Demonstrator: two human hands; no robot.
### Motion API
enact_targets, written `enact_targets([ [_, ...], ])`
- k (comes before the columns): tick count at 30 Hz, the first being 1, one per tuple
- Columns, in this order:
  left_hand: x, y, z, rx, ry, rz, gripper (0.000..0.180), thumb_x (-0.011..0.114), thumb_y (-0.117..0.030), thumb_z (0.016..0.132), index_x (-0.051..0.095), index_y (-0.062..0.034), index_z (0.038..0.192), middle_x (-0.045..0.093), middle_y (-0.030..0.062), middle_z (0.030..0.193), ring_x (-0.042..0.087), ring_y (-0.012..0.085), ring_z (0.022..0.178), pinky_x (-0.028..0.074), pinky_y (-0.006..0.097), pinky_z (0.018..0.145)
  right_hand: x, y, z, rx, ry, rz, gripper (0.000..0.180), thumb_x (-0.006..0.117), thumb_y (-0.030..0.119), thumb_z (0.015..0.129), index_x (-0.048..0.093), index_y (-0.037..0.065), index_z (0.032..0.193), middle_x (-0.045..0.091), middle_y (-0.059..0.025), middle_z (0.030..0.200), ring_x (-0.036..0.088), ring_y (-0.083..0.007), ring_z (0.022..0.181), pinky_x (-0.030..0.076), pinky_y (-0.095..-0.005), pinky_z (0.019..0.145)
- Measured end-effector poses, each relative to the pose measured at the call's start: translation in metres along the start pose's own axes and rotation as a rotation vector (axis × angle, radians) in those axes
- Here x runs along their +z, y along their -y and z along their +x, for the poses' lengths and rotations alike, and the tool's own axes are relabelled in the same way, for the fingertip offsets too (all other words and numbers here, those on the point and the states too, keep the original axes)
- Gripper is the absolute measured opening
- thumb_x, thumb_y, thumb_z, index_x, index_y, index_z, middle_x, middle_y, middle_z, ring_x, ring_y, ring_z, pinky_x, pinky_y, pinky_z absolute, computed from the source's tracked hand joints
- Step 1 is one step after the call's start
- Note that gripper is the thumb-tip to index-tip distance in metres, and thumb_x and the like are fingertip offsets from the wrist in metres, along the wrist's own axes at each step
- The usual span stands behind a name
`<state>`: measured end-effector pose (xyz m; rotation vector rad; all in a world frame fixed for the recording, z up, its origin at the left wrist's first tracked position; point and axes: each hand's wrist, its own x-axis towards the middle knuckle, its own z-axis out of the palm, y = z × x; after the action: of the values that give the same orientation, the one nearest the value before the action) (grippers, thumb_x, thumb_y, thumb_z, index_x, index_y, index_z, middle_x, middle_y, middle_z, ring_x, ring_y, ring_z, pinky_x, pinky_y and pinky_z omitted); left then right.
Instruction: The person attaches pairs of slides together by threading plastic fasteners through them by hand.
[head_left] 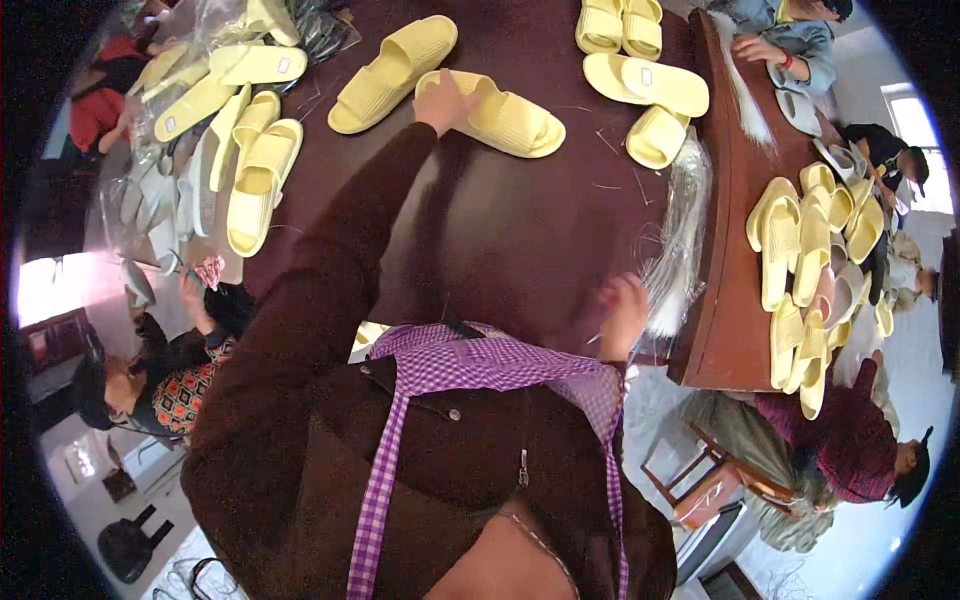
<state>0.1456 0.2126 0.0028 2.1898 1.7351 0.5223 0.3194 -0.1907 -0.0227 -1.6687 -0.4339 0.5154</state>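
My left arm stretches forward over the dark table [520,230]. My left hand [445,103] is closed on the heel end of a yellow slipper [510,118], whose strap end points right. Another yellow slipper [393,75] lies just to its left, tilted the other way. Near the table's front right, my right hand [625,310] is raised with its fingers curled and partly blurred. A thin pale strand shows just below it; whether the fingers hold it is unclear. Beside that hand lies a bundle of thin clear-white plastic strips [680,240] in a clear bag.
Yellow slippers [655,90] lie at the far right of my table. More yellow slippers [265,185] and grey ones crowd the left, by clear plastic bags [210,30]. A raised brown board [715,250] borders the right side. Several people work around; a wooden chair [715,480] stands at right.
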Motion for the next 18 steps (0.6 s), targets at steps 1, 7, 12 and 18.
enact_targets([
  [1, 0.0, 0.008, -0.007, 0.001, 0.044, 0.008, 0.072, 0.069, -0.034, 0.064, 0.042, 0.0024, 0.12, 0.055, 0.0253, 0.107, 0.055, 0.0369, 0.101, 0.045, 0.042, 0.084, 0.031, 0.016, -0.001, 0.247, 0.12, 0.128, 0.028, 0.053, 0.009, 0.085, 0.051, -0.003, 0.11, 0.059, -0.007, 0.082, 0.056, -0.0127, 0.067, 0.047, -0.0245, 0.057],
  [7, -0.043, 0.004, -0.083, 0.071, 0.083, -0.572, 0.072, 0.069, -0.028, 0.063, 0.041, 0.0077, 0.119, 0.053, 0.0275, 0.112, 0.054, 0.0347, 0.105, 0.043, 0.039, 0.089, 0.122, 0.035, 0.017, 0.255, 0.312, 0.157, 0.037, 0.054, 0.018, 0.088, 0.048, -0.006, 0.116, 0.061, -0.009, 0.089, 0.059, -0.0147, 0.074, 0.049, -0.0247, 0.061],
  [12, -0.06, 0.034, -0.161, 0.068, 0.065, -0.589, 0.076, 0.07, -0.023, 0.063, 0.037, 0.0088, 0.124, 0.051, 0.0284, 0.115, 0.051, 0.0336, 0.109, 0.04, 0.038, 0.092, 0.136, 0.057, 0.011, 0.22, 0.335, 0.278, 0.031, 0.049, 0.02, 0.09, 0.052, -0.005, 0.109, 0.061, -0.0071, 0.087, 0.057, -0.0129, 0.075, 0.047, -0.0245, 0.062],
  [18, -0.087, 0.075, -0.177, -0.017, -0.01, -0.489, 0.074, 0.068, -0.023, 0.065, 0.039, 0.0092, 0.125, 0.049, 0.0282, 0.119, 0.048, 0.0353, 0.112, 0.039, 0.038, 0.094, 0.131, 0.05, -0.021, 0.189, 0.27, 0.108, 0.03, 0.047, 0.02, 0.092, 0.054, -0.006, 0.104, 0.061, -0.0103, 0.09, 0.059, -0.0154, 0.08, 0.049, -0.0274, 0.065],
])
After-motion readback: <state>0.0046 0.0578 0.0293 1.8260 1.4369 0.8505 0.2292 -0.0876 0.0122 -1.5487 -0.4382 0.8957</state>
